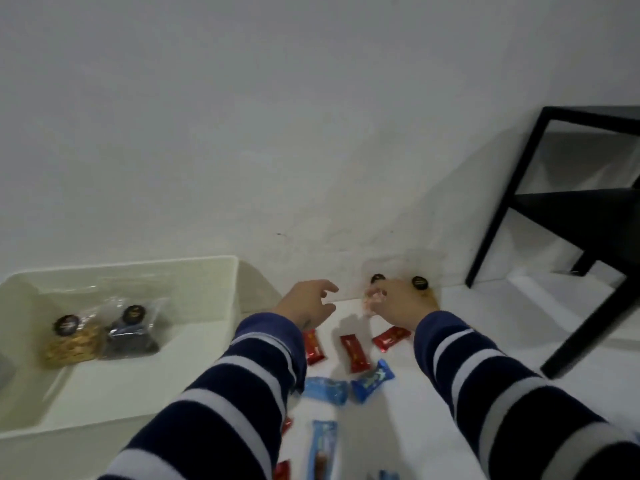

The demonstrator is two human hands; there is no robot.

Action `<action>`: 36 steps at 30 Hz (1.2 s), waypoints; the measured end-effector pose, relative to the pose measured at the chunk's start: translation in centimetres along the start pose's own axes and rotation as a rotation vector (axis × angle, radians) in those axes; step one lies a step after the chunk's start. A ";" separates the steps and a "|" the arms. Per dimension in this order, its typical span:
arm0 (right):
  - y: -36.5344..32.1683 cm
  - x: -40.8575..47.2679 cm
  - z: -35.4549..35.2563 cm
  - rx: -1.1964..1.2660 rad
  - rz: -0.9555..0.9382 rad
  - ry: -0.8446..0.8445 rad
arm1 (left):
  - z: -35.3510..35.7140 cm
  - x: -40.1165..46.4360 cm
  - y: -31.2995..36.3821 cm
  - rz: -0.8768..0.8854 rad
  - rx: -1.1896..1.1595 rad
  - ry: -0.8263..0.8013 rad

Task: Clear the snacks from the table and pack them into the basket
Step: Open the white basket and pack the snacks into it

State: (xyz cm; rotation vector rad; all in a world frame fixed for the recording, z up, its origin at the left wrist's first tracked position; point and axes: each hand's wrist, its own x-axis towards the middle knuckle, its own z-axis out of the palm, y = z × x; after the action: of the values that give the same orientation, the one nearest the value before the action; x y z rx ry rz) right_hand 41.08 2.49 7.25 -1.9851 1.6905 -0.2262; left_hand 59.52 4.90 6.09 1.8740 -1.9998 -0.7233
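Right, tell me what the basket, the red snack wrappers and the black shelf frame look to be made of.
Basket: seems moulded plastic, cream, smooth with a slight sheen; rounded rim, one-piece walls.
Red snack wrappers: likely plastic or foil film, glossy; they catch highlights and have crimped ends.
Black shelf frame: straight square bars, matt black; could be painted metal or wood, the view does not settle it.

Home: snack-strewn table, black shelf

Cream basket holds two cookie bags; red wrappers, blue wrappers on table.
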 end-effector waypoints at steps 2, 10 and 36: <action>3.9 1.9 -0.7 0.034 0.056 0.008 | 3.0 2.5 0.6 -0.030 -0.080 -0.002; 15.2 9.0 -2.1 0.188 0.150 0.139 | 12.1 9.7 1.8 -0.128 -0.251 0.156; 6.7 5.0 -5.9 0.405 -0.092 0.297 | 3.5 3.6 2.1 -0.143 -0.487 0.580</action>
State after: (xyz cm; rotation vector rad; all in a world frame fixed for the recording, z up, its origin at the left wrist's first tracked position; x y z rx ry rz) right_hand 33.66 -4.49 8.04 -1.7840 1.5693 -0.8624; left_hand 55.48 1.89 3.96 1.6840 -1.2153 -0.5497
